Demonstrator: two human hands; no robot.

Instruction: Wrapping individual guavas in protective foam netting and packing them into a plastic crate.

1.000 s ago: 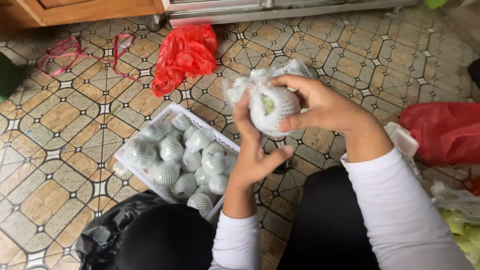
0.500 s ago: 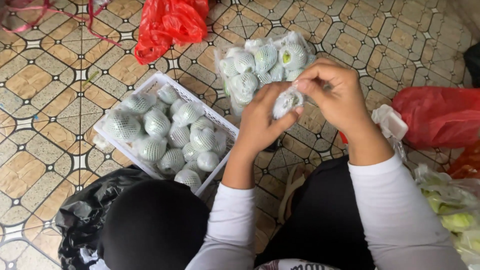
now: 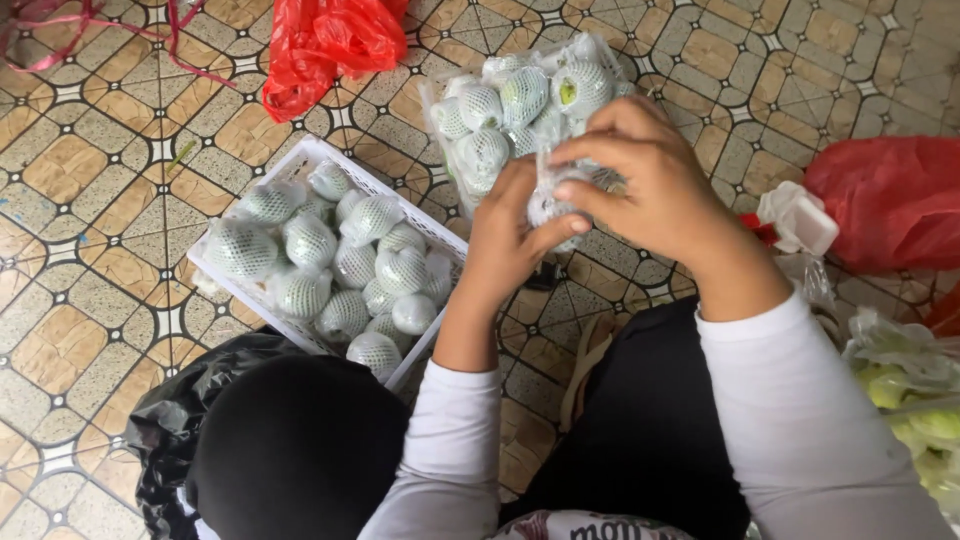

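Both hands grip one wrapped fruit (image 3: pixel 551 205), a green fruit in white foam netting and clear plastic. My left hand (image 3: pixel 512 240) holds it from below and the left. My right hand (image 3: pixel 650 180) covers it from above and the right, fingers pinching the plastic. Just behind the hands stands a white basket (image 3: pixel 436 110) piled with several netted fruits (image 3: pixel 520 95). To the left on the tiled floor sits a second white basket (image 3: pixel 300 160) full of similar netted fruits (image 3: pixel 340 265).
A red plastic bag (image 3: pixel 325 40) lies at the top, another red bag (image 3: pixel 890 200) at the right. Bagged green fruits (image 3: pixel 915 395) sit at the right edge. A black bag (image 3: pixel 175 430) lies by my dark-trousered knees. Pink string (image 3: pixel 60 30) lies top left.
The view dropped and moved closer. The wrapped fruit came down from in front of the camera to just before the rear basket, and both hands closed around it.
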